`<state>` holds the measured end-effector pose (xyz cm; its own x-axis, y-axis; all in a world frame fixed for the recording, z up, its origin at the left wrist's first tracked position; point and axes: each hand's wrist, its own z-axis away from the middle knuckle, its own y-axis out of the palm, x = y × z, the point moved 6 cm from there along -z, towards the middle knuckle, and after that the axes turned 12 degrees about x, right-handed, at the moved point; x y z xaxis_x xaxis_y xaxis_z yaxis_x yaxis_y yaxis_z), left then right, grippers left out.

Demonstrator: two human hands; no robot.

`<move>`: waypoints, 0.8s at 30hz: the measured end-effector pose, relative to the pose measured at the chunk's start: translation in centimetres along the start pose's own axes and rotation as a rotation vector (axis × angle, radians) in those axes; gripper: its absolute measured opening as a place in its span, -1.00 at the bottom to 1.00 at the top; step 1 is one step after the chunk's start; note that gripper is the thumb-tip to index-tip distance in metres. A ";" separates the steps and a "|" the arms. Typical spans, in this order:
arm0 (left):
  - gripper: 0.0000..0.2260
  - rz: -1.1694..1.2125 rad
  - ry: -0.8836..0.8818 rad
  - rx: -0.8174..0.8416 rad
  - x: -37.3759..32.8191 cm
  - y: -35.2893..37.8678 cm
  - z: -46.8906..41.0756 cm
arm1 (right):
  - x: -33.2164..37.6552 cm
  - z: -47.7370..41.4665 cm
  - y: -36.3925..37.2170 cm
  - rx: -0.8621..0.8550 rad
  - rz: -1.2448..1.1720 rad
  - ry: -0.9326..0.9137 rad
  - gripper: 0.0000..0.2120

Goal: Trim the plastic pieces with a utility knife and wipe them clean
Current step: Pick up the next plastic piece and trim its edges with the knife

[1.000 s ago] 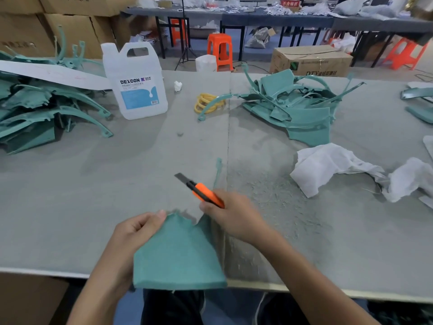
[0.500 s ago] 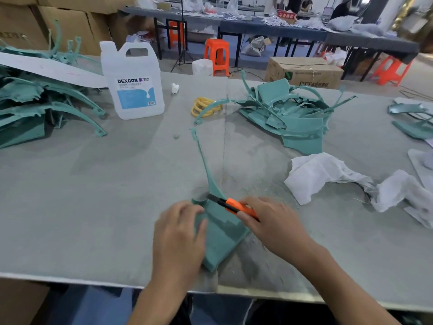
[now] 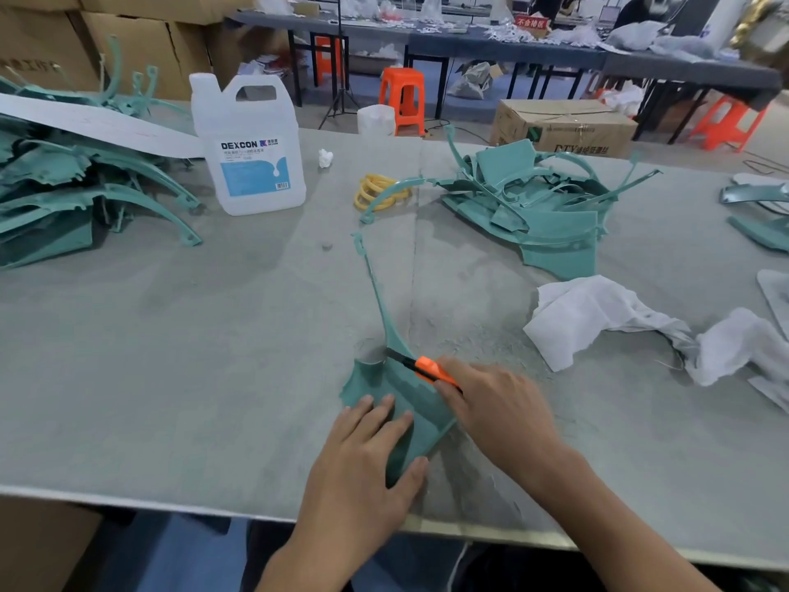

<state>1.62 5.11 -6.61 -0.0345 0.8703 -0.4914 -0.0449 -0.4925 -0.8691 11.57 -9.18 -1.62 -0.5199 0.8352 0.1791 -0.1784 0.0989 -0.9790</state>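
Observation:
A teal plastic piece (image 3: 384, 386) with a broad panel and a long thin arm reaching away lies flat on the grey table (image 3: 170, 356) near its front edge. My left hand (image 3: 367, 455) presses the panel's near part down with straight fingers, thumb at its right edge. My right hand (image 3: 495, 403) grips an orange utility knife (image 3: 427, 369); its dark blade end rests on the piece where the arm meets the panel. A crumpled white cloth (image 3: 597, 318) lies to the right.
A pile of teal pieces (image 3: 525, 202) sits at the back centre-right, another pile (image 3: 64, 194) at the left. A white DEXCON jug (image 3: 249, 151) stands behind, yellow rings (image 3: 375, 192) beside it. More teal and white parts (image 3: 760, 215) lie at the far right.
The piece was lifted in both hands a second ago; it now lies flat. My left hand has slid toward me along the panel, and the knife stays at the arm's base.

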 end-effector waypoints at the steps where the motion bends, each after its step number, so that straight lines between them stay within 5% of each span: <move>1: -0.32 0.002 0.002 -0.009 0.0 0.0 0.1 | 0.3 0.2 0.3 0.009 -0.013 -0.021 -0.64; 24: -0.48 0.031 0.071 0.009 -0.6 -0.2 0.7 | 0.3 0.3 0.6 -0.018 -0.042 0.040 -0.69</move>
<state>1.00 4.70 -6.07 0.0347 0.8530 -0.5208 -0.0535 -0.5188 -0.8532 11.08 -9.02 -2.16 -0.4788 0.8509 0.2160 -0.1840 0.1434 -0.9724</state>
